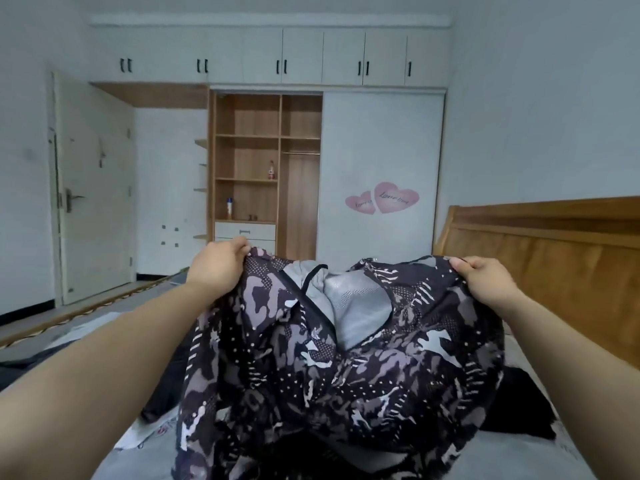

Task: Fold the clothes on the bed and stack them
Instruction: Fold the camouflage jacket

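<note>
A dark camouflage-print jacket (346,368) with a grey mesh lining hangs in the air in front of me, open at the front, its zip showing. My left hand (221,265) grips its upper left edge near the shoulder. At the upper right edge, my right hand (485,275) pinches the fabric. The jacket's lower part drapes down over the bed (145,455) and hides what lies under it. A dark garment (519,407) lies on the bed at the right, partly behind the jacket.
Light printed fabric (145,434) lies on the bed at lower left. The wooden headboard (554,258) stands at the right. A wardrobe with open shelves (249,161) and a white sliding door fills the far wall; a room door (93,188) is at left.
</note>
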